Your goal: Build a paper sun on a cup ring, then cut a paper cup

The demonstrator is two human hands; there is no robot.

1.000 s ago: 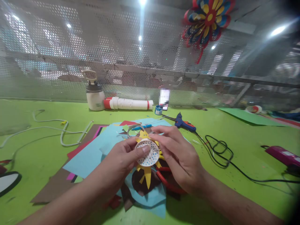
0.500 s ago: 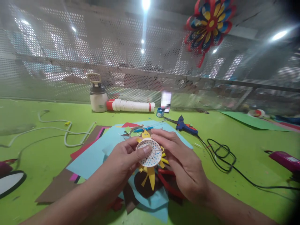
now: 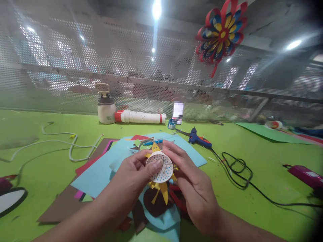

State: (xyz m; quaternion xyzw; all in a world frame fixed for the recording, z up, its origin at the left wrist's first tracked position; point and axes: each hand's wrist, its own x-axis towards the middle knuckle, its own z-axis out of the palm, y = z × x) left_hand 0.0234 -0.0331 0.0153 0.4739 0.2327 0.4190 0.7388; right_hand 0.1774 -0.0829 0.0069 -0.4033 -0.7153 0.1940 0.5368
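Note:
Both my hands hold a small paper craft above the table: a white dotted paper disc (image 3: 161, 168) with yellow pointed paper rays (image 3: 163, 191) sticking out behind it. My left hand (image 3: 131, 181) pinches the disc from the left, its thumb on the disc's face. My right hand (image 3: 194, 188) grips the right edge, fingers behind the rays. Below the hands lie light blue paper sheets (image 3: 101, 168), brown paper (image 3: 156, 205) and red-handled scissors (image 3: 176, 198), partly hidden.
On the green table (image 3: 252, 161): a blue glue gun (image 3: 199, 138) with a black cord (image 3: 237, 168), a white bottle (image 3: 106, 106), a white tube (image 3: 140, 117), a white cable (image 3: 63, 144), a pink device (image 3: 305, 173). A paper flower (image 3: 222, 32) hangs on the perforated screen.
The view has tilted down a little. My hands have shifted the disc slightly and my right fingers have moved further behind the rays. Both still hold it.

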